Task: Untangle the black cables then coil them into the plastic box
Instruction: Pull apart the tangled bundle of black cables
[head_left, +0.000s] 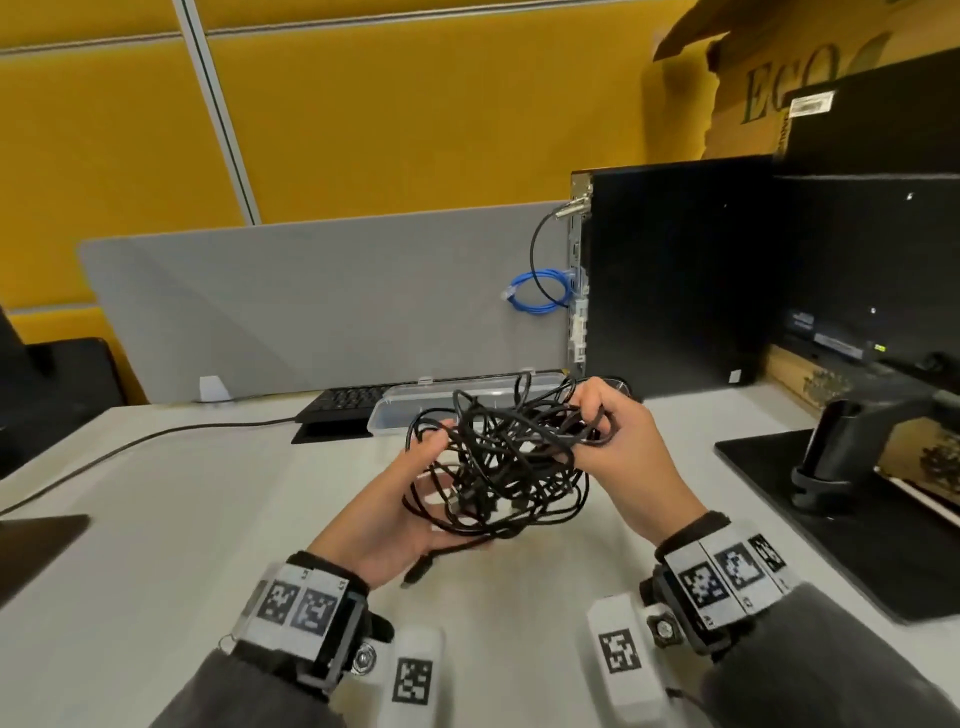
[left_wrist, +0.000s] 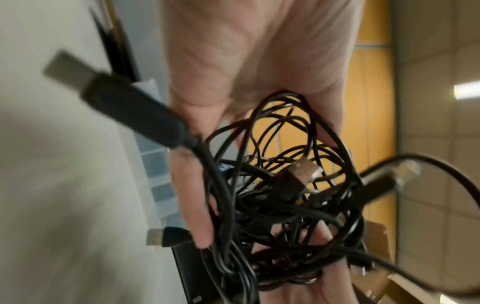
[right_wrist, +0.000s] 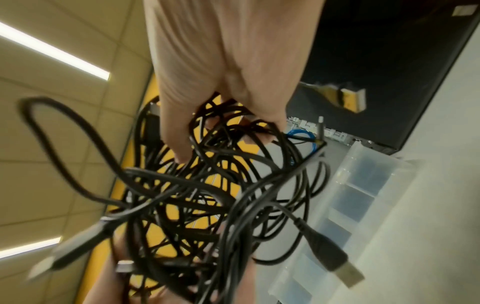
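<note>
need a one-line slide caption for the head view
Both hands, left and right, hold a tangled cable bundle above the desk, plastic box behind.

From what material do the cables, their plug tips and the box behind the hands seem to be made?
Black cables: likely rubber or soft plastic sheath with a dull sheen; they bend into loose loops. Plug tip: probably metal, grey and shiny, on a black moulded body. Plastic box: translucent plastic; its dividers show through in the right wrist view.
</note>
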